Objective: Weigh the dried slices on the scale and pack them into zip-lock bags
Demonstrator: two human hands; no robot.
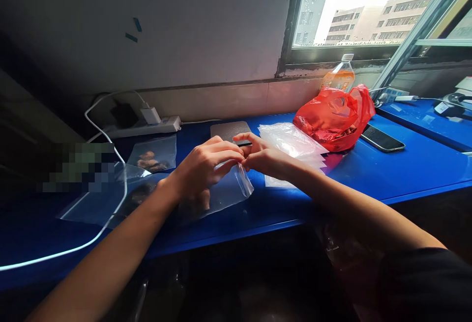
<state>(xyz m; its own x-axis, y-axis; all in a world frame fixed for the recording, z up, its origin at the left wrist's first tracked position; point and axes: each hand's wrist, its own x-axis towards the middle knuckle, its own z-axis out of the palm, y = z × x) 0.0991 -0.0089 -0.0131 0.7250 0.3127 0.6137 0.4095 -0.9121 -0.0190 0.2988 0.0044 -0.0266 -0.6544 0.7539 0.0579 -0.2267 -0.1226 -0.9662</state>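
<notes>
Your left hand (201,164) and right hand (267,157) met mid-worktop (368,179), fingers of both pinched closed on the far edge of a clear bag (232,191). Bag sat near the front edge, left of the plastic stack (291,140). Red carrier bag (332,120) was far right.

- I see a window (363,14) at upper right
- a bottle (339,79) of orange drink, also upper right
- a phone (383,138), middle right
- a power strip (167,125), middle left
</notes>
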